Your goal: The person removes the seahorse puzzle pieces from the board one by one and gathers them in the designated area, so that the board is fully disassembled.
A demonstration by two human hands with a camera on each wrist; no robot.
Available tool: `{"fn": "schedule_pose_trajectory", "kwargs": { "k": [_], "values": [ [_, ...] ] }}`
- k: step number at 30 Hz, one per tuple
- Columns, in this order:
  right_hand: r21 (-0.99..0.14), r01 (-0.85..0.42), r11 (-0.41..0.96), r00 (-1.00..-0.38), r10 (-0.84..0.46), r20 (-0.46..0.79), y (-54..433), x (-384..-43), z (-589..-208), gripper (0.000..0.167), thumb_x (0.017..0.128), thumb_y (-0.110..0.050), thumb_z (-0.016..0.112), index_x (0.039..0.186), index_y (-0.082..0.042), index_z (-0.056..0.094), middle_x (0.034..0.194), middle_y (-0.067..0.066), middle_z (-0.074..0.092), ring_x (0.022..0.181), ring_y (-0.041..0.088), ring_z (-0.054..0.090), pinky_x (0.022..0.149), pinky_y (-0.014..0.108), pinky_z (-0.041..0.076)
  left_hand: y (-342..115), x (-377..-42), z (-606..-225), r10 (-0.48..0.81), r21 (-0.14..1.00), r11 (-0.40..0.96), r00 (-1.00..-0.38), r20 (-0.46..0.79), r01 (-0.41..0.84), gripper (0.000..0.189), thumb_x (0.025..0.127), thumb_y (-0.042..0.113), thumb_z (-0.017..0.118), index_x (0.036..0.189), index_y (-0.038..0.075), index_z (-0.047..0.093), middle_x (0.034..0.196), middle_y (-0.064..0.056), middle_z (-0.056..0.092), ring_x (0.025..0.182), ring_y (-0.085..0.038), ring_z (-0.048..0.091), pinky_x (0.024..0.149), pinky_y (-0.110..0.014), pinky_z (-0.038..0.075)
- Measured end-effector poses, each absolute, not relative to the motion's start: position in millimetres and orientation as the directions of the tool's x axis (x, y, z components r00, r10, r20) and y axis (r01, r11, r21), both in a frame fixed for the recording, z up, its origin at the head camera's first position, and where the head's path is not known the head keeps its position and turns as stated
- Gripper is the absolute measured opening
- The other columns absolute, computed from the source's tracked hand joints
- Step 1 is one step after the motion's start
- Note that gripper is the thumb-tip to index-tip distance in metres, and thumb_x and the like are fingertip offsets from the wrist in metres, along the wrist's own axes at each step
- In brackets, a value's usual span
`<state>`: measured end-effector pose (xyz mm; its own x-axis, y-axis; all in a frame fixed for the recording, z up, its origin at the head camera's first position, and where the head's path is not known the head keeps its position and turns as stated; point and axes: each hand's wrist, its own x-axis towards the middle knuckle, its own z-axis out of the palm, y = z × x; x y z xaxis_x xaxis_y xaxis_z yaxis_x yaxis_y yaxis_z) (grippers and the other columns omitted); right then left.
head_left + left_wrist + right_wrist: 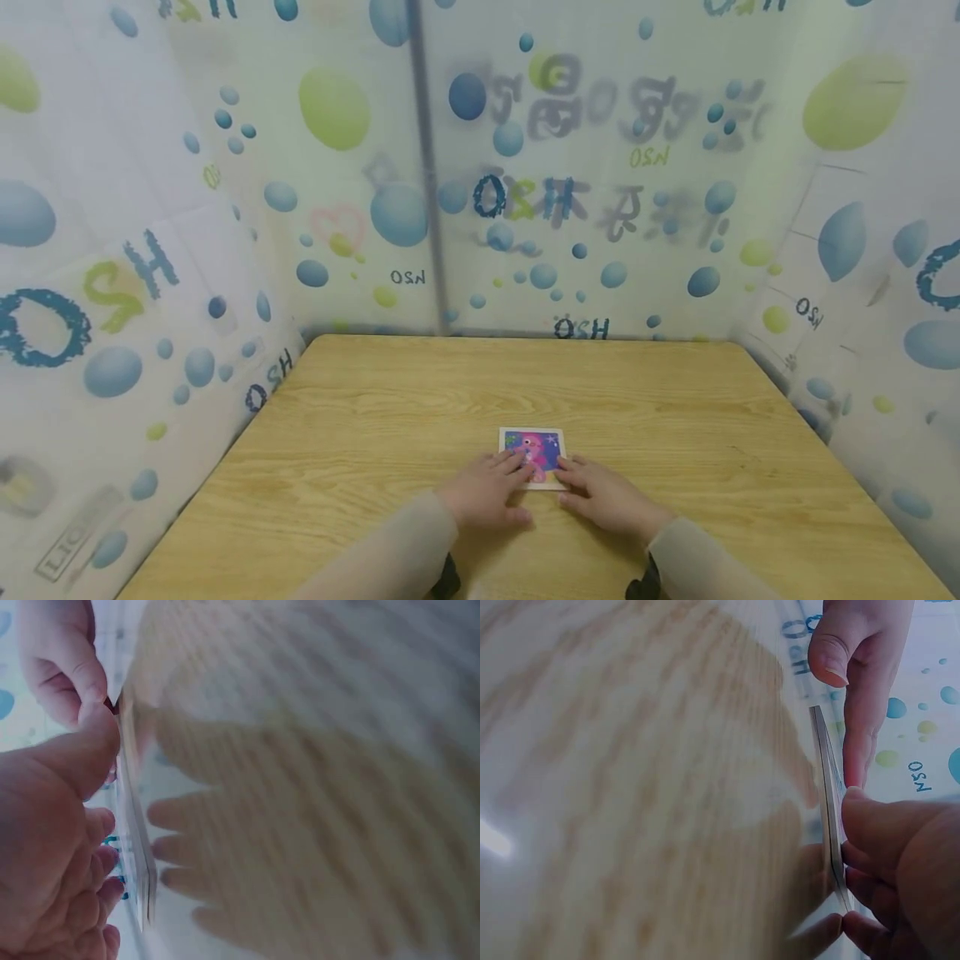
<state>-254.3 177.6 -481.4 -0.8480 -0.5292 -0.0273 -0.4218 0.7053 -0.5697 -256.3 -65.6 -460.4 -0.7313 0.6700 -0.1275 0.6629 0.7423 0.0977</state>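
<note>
A picture card [545, 451] lies at the head view's lower middle. The left hand [487, 492] rests extended fingers across its left side; the right hand [609, 500], fingers relaxed, touches its right edge. A wooden table [375, 425] lies beneath.

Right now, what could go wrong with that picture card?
Slip: the thin picture card might skid if pushed, since the tabletop looks glossy, with reflections in both wrist views.
Skew: the left grip lies over its left part and the right grip is at its right edge, so uneven pushes could twist it.
</note>
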Motion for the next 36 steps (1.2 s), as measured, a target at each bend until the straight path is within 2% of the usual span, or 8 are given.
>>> {"fn": "schedule_pose_trajectory", "kwargs": {
  "k": [10, 17, 36],
  "values": [
    [-0.577, -0.433, 0.693, -0.831, -0.555, -0.042, 182.0, -255.1, -481.5, 0.048, 0.097, -0.034, 0.057, 0.137, -0.009, 0.054, 0.149, 0.008, 0.042, 0.137, 0.041, 0.032, 0.107, 0.063, 0.025, -58.3, -255.3, -464.5, 0.669, 0.189, 0.744, -0.715, -0.204, 0.641, 0.078, 0.088, 0.067, 0.048, 0.152, 0.025, 0.032, 0.159, -0.005, 0.021, 0.146, -0.024, 0.014, 0.115, -0.041, 0.024],
    [-0.52, -0.482, 0.705, -0.825, -0.565, -0.001, 183.3, -260.2, -482.3, 0.04, 0.096, -0.027, 0.059, 0.132, -0.009, 0.06, 0.144, 0.008, 0.048, 0.133, 0.041, 0.039, 0.105, 0.062, 0.03, -55.8, -256.3, -464.8, 0.658, 0.177, 0.753, -0.723, -0.209, 0.634, 0.075, 0.089, 0.066, 0.048, 0.151, 0.027, 0.033, 0.159, -0.004, 0.022, 0.146, -0.023, 0.015, 0.115, -0.039, 0.023],
    [-0.468, -0.465, 0.751, -0.864, -0.5, 0.057, 176.9, -265.9, -481.4, 0.032, 0.093, -0.021, 0.064, 0.122, -0.01, 0.067, 0.136, 0.007, 0.056, 0.124, 0.034, 0.052, 0.103, 0.055, 0.038, -58.5, -256.6, -463.4, 0.673, 0.156, 0.74, -0.716, -0.184, 0.655, 0.076, 0.089, 0.065, 0.049, 0.152, 0.025, 0.032, 0.158, -0.005, 0.022, 0.146, -0.024, 0.016, 0.115, -0.039, 0.023]
  ]
}}
